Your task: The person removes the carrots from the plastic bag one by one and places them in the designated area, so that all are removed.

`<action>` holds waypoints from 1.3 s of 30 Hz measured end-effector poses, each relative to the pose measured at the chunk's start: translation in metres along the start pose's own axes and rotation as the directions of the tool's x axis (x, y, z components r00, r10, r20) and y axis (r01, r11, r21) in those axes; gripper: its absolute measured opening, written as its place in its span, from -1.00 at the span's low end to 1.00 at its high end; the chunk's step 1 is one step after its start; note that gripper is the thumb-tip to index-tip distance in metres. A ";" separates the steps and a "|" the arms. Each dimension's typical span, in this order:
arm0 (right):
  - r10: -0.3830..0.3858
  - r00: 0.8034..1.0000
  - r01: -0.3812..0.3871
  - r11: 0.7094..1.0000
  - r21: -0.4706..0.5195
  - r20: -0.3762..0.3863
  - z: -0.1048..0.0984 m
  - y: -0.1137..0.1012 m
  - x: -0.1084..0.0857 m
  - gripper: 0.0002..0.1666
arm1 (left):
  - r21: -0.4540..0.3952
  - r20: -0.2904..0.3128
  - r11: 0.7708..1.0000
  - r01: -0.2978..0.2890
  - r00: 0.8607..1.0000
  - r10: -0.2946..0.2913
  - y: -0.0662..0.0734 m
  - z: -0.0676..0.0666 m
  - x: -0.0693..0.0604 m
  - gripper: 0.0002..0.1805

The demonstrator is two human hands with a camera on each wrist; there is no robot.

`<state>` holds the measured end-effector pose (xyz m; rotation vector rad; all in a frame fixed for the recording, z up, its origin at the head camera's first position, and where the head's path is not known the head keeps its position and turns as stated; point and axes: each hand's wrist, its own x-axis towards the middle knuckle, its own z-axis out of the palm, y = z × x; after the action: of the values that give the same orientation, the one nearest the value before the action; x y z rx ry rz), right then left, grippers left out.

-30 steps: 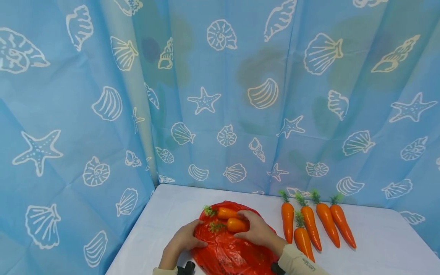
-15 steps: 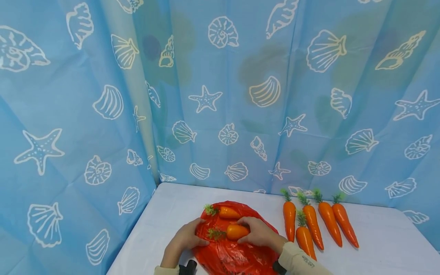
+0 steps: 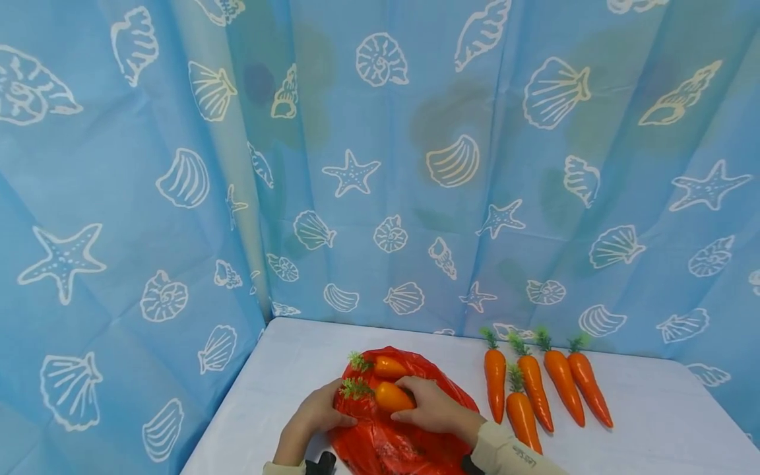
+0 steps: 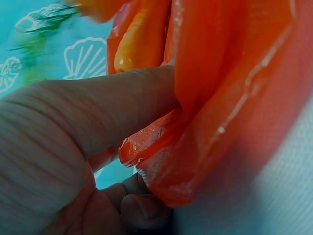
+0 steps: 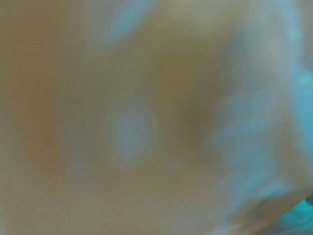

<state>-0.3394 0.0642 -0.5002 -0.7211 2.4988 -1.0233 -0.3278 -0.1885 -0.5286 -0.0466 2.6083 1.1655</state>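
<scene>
A red plastic bag [image 3: 380, 439] lies on the table in the head view. At its left edge my left hand [image 3: 317, 412] holds the bag's rim. The left wrist view shows the thumb over the red plastic [image 4: 220, 63] and the other fingers curled below. My right hand [image 3: 436, 409] grips an orange carrot [image 3: 392, 396] with a green leafy top, above the bag's mouth, its tip end hidden by the hand. Just behind it, a second carrot [image 3: 388, 367] lies at the bag's opening, leaves to the left. The right wrist view is too blurred to read.
To the right of the bag, several carrots [image 3: 563, 382] lie side by side on the white table [image 3: 647, 409], leaves toward the back. A blue shell-print curtain [image 3: 380, 165] stands behind and along the left side.
The right hand has shifted the gripped carrot to the left, and its leaves now sit closer to the left hand. My left hand stays at the bag's edge. The camera view wavers slightly.
</scene>
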 end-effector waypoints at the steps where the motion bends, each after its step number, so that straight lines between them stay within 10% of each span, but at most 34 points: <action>1: -0.006 1.000 0.006 1.000 0.020 -0.004 0.001 -0.003 0.000 -0.43 | -0.002 0.001 1.000 0.000 1.000 0.000 0.000 0.000 0.000 -0.13; 16: -0.064 0.996 0.076 0.975 0.210 -0.065 0.002 -0.029 0.003 -0.26 | 0.036 -0.017 0.999 -0.019 1.000 0.020 -0.002 0.001 0.000 -0.22; 39: -0.042 0.996 0.049 0.995 0.088 -0.083 -0.007 -0.036 -0.008 -0.23 | 0.039 -0.003 0.999 0.001 1.000 -0.001 -0.004 0.000 0.003 -0.20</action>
<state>-0.3245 0.0508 -0.4680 -0.7262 2.4960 -1.1952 -0.3302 -0.1908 -0.5321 -0.0408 2.6322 1.1147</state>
